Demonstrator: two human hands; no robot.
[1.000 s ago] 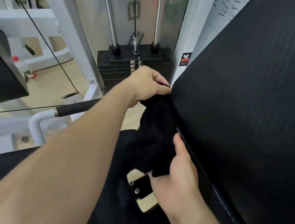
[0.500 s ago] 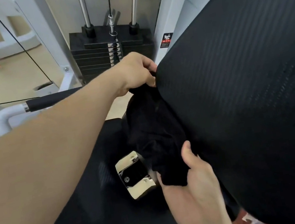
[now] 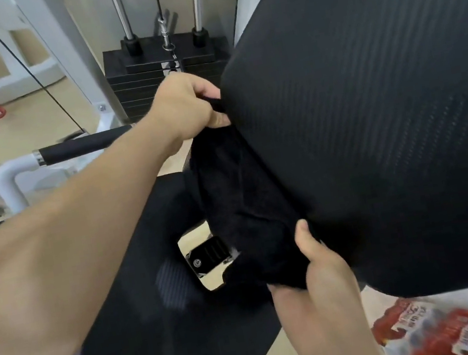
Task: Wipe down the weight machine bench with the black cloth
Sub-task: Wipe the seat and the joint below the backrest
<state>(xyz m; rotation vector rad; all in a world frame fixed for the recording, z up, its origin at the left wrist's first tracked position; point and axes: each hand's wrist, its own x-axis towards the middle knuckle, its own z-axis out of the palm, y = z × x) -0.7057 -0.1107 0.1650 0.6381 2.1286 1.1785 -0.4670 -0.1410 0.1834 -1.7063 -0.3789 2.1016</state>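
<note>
Fingers (image 3: 217, 119) of the left hand (image 3: 183, 108) are curled tight over the top end of the black cloth (image 3: 241, 207), pinching it against the edge of the upright back pad (image 3: 373, 121). Down at about five o'clock from them, the right hand (image 3: 315, 275) has the cloth's lower end nipped between its raised thumb and the fingers tucked beneath, so both hands are closed on the same cloth. The cloth runs taut between the two grips, its long axis from roughly eleven o'clock to five o'clock, lying along the pad's left edge and touching it all the way. From where I stand the left hand sits at the far end by the weight stack (image 3: 165, 80), the right hand at the near end close to the person's body. I'd judge the next stroke depends on dragging the cloth along that edge or sawing it end to end, each hand pulling in turn. The cloth looks thick, soft and matte, bunched into folds at the middle. Below it lies the seat pad (image 3: 118, 307), with a shiny hinge bracket (image 3: 206, 260) showing at the cloth's seven o'clock
</note>
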